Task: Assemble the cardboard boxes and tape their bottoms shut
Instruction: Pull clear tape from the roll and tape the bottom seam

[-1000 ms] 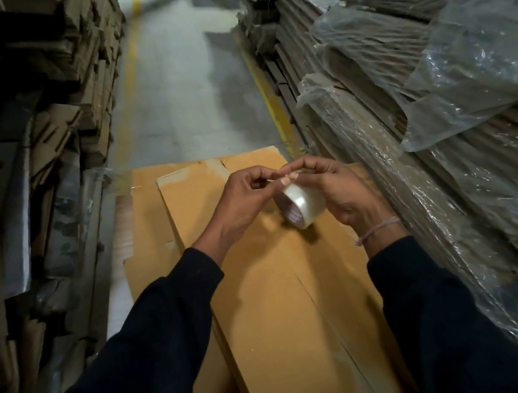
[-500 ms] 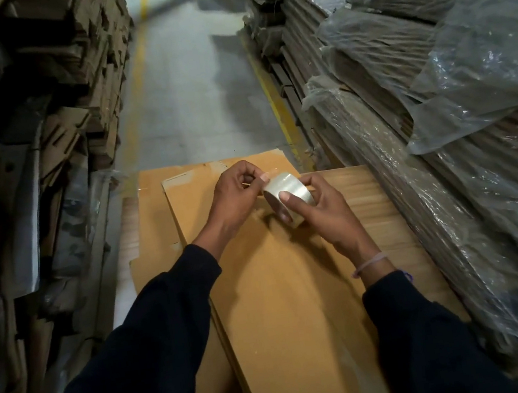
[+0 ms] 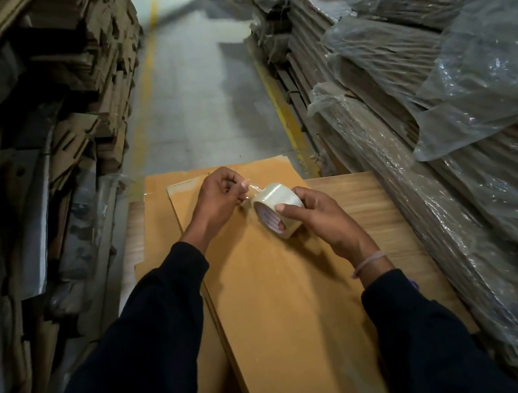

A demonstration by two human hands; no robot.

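Item 1, far left of the left hand: stacked flat cardboard (image 3: 76, 88), piled along the aisle, well apart from the work.

Item 2: left hand (image 3: 221, 195), thumb and forefinger pressed together, pinching the free end of clear tape (image 3: 251, 188) drawn a short way off the roll.

Item 3, beneath both hands: flattened cardboard boxes (image 3: 281, 293), tan, lying flat on the desk (image 3: 368, 201); not yet opened out, bottoms untaped.

Item 4, just right of the left hand: tape roll (image 3: 277, 208), clear, red print on the core, held off the boxes.

Item 5: right hand (image 3: 317, 218), fingers curled closed around the roll, thumb on its outer face.

Item 6, far right of the right hand: cardboard bundles under plastic wrap (image 3: 470, 100).

Step in hand, by judgement: freeing a starting length of tape. To do it well, keep the pinch firm at the very end, pull straight and taut away from the roll so the strip neither folds on itself nor splits, and let the right hand allow the roll to turn.
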